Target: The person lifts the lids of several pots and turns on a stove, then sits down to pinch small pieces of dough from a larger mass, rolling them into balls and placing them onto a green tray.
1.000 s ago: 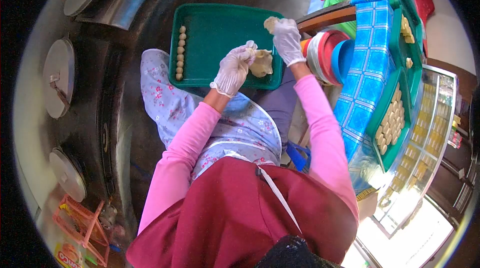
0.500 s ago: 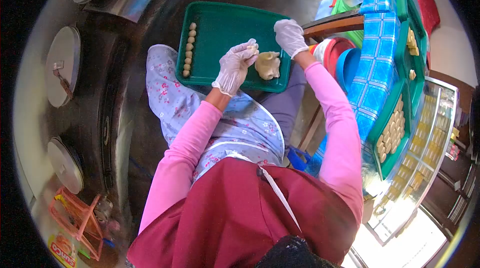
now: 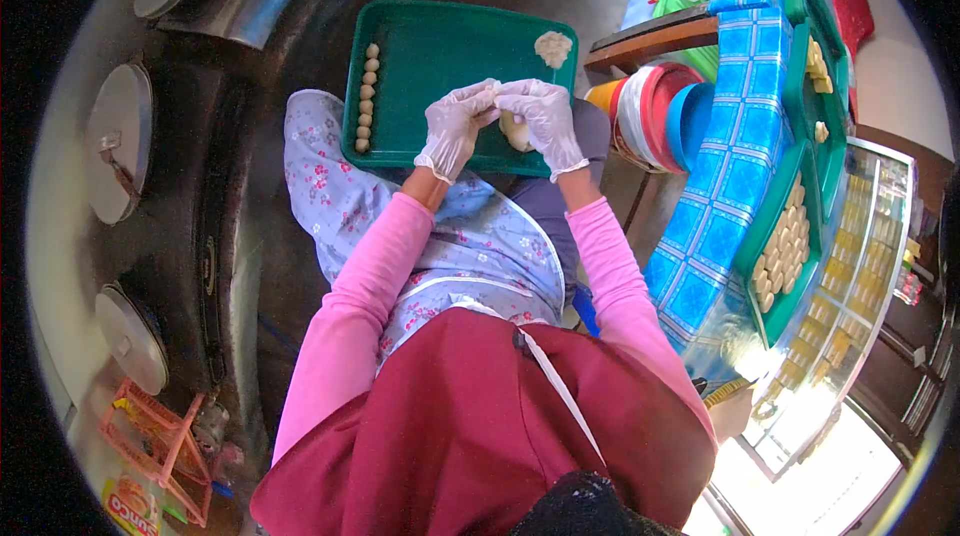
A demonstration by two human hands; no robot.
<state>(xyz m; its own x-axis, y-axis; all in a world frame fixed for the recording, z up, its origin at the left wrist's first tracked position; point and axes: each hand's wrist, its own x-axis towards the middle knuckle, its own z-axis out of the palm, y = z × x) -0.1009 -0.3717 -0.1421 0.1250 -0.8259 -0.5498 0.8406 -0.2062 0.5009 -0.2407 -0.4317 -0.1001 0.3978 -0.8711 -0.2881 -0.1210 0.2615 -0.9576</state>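
Observation:
Both hands wear thin whitish gloves and meet over the front of a green tray (image 3: 430, 26). My left hand (image 3: 459, 126) has its fingers pinched together near a tiny pale bit at the fingertips. Against it, the closed fingers of my right hand (image 3: 540, 121) touch the same spot; what they hold is mostly hidden. Partly behind my right hand lies a lump of pale dough (image 3: 515, 133). A row of several small dough balls (image 3: 366, 106) lines the tray's left side. At the back right corner of the tray sits a pale crumbly heap (image 3: 552, 49).
To the right, a table with a blue checked cloth (image 3: 735, 126) carries green trays, one with many pale pieces (image 3: 783, 251). Red and blue tubs (image 3: 690, 126) stand beside it. Round lids (image 3: 120, 141) are at the left, with an orange rack (image 3: 160, 446) below them.
My right hand has come from the tray's back right corner to meet my left hand, uncovering the pale heap there. The view has shifted slightly.

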